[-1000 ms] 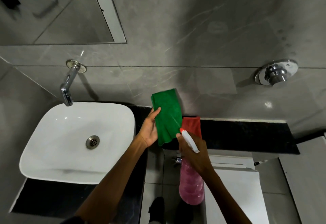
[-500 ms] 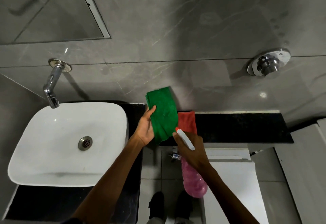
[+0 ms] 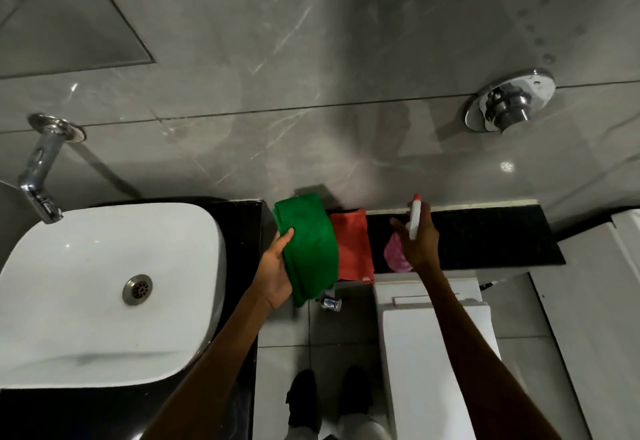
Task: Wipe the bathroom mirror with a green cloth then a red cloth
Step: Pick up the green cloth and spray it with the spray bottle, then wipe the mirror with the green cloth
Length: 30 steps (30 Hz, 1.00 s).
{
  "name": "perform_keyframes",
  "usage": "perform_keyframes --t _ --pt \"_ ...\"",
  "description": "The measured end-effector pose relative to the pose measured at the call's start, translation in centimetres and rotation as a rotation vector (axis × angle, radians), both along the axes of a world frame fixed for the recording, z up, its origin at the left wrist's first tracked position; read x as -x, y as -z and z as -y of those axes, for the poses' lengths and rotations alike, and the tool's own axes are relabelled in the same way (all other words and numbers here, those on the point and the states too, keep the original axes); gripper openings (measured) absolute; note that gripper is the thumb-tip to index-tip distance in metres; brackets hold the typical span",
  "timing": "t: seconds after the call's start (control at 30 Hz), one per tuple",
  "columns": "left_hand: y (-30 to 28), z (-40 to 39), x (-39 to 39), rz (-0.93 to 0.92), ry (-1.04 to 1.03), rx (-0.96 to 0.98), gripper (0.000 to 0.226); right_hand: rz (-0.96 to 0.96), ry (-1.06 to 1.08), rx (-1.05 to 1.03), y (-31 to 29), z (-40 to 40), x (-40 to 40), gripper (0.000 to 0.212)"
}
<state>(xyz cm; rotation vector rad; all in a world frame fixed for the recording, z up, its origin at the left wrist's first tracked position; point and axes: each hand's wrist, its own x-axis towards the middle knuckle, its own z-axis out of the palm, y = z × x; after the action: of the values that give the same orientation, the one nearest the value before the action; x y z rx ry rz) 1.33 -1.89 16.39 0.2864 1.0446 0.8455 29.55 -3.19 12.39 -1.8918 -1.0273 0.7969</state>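
Observation:
My left hand (image 3: 275,271) grips the folded green cloth (image 3: 310,249), thumb on top, holding it over the gap between the sink counter and the black ledge (image 3: 485,235). The red cloth (image 3: 353,245) lies flat on the ledge's left end, partly under the green cloth. My right hand (image 3: 417,238) is closed around a pink spray bottle (image 3: 396,256) with a white, red-tipped nozzle (image 3: 414,214), upright over the ledge to the right of the red cloth. The mirror's lower corner (image 3: 69,23) shows at the upper left.
A white basin (image 3: 104,283) sits on a black counter at the left, with a chrome tap (image 3: 40,169) on the wall above it. A white toilet cistern and lid (image 3: 429,335) are below the ledge. A chrome flush button (image 3: 509,103) is on the grey tiled wall.
My right hand has carried the spray bottle up and to the right, from in front of the red cloth to over the ledge. The green cloth stays in my left hand. The view tilted downward.

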Motion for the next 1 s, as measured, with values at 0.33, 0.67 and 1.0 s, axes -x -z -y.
perform_keyframes --t 0.33,0.67,1.0 --pt "0.7 2.5 0.0 0.026 -0.009 0.021 0.053 -0.081 0.080 0.196 2.2 -2.2 -2.8 0.084" --pt "-6.2 3.5 1.9 0.026 0.021 -0.056 0.057 -0.168 0.083 -0.248 -5.4 7.0 8.4 0.020" --pt "-19.2 0.0 12.7 -0.013 0.061 -0.483 0.042 -1.168 -0.564 -0.032 -23.2 -0.7 25.3 0.060"
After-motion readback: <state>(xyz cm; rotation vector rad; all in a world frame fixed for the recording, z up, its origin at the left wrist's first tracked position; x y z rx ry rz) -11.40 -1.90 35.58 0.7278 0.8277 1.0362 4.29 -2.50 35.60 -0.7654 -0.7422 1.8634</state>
